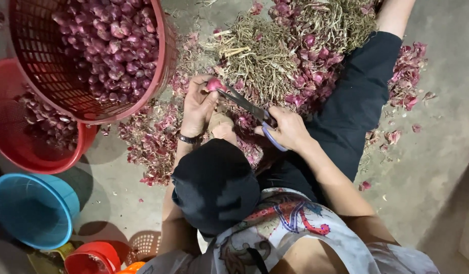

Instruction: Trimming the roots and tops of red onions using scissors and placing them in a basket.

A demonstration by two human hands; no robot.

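Note:
My left hand [198, 107] pinches a small purple shallot [214, 84] by its end, a dark band on the wrist. My right hand [289, 130] grips scissors [247, 105] with purple handles. The blades point up-left and meet the shallot just beside my left fingers. Both hands work over a heap of purple skins [153, 134] on the concrete floor. My bent knee in black cloth [215, 186] sits just below the hands, and my other leg [359, 96] stretches toward the upper right.
A red mesh basket [166, 48] full of purple shallots leans on a second red basket [21, 152] at the upper left. A blue basin [34, 209] and a small red tub [92, 259] stand at lower left. Dry stems and shallots [267, 56] are piled ahead.

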